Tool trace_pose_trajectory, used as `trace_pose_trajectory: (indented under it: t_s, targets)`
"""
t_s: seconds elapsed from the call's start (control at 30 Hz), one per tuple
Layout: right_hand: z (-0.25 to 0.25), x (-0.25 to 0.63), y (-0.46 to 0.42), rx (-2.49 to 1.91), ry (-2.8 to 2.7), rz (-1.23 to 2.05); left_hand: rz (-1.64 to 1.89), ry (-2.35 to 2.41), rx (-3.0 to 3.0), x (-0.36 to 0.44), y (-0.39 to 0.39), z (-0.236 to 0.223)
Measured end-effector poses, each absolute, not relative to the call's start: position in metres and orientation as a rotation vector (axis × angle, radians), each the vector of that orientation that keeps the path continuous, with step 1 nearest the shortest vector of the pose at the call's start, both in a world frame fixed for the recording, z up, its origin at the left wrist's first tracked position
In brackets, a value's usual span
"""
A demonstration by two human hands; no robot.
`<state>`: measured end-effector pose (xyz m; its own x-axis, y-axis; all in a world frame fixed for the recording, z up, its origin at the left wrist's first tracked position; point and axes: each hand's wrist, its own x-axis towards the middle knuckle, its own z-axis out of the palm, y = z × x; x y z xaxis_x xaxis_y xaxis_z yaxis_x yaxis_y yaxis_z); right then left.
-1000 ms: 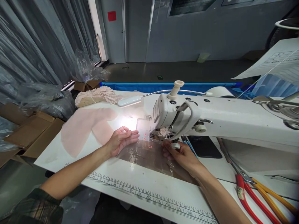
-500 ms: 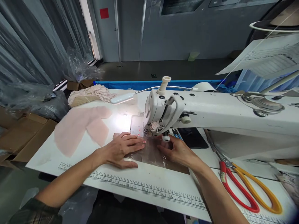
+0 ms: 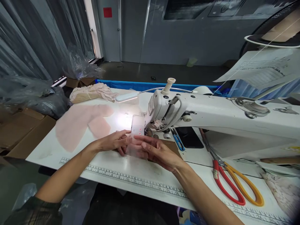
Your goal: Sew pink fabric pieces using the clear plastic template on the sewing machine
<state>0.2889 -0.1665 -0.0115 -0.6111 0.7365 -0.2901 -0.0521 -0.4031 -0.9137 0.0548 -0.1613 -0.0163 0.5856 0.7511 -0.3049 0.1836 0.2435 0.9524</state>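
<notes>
My left hand (image 3: pixel 116 142) is in front of the sewing machine (image 3: pixel 159 109), its fingers closed on the left side of a small piece of sheer pale fabric (image 3: pixel 136 150). The right edge of that fabric is pinched by my right hand (image 3: pixel 160 153), thumb on top and fingers pointing left. The fabric is lifted a little and is see-through; its far edge is just short of the presser foot area (image 3: pixel 147 131). Partly behind my right hand lies a flat brown piece (image 3: pixel 172 147).
Pale pink fabric pieces (image 3: pixel 77 125) lie left on the white table. Behind them rests a tied lace bundle (image 3: pixel 91 92). Blue thread snips (image 3: pixel 178 139), a black phone (image 3: pixel 189 137) and large red-and-yellow-handled scissors (image 3: pixel 228 175) lie right. A printed ruler (image 3: pixel 131 179) runs along the front edge.
My hands were pressing the fabric flat on the machine bed. Now they have come closer together and hold it slightly raised, with my right hand shifted left from beside the presser foot.
</notes>
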Motion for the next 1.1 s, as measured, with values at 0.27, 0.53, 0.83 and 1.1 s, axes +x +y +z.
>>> trace_pose_trajectory:
  t_s: [0.27,0.53,0.83,1.1]
  targets:
    - [-0.036,0.315,-0.167,-1.144,-2.198,0.823,0.604,1.157,1.31,0.054,-0.163,-0.022]
    - [-0.056,0.316,-0.167,-0.934,-2.604,0.113,0.732,1.31,1.63,0.064,-0.157,-0.032]
    - [-0.06,0.327,-0.146,-1.001,-2.564,0.225,0.454,0.545,2.399,0.067,-0.173,-0.027]
    - [-0.06,0.334,-0.152,-0.962,-2.4,0.465,0.468,0.541,2.426,0.063,-0.187,-0.036]
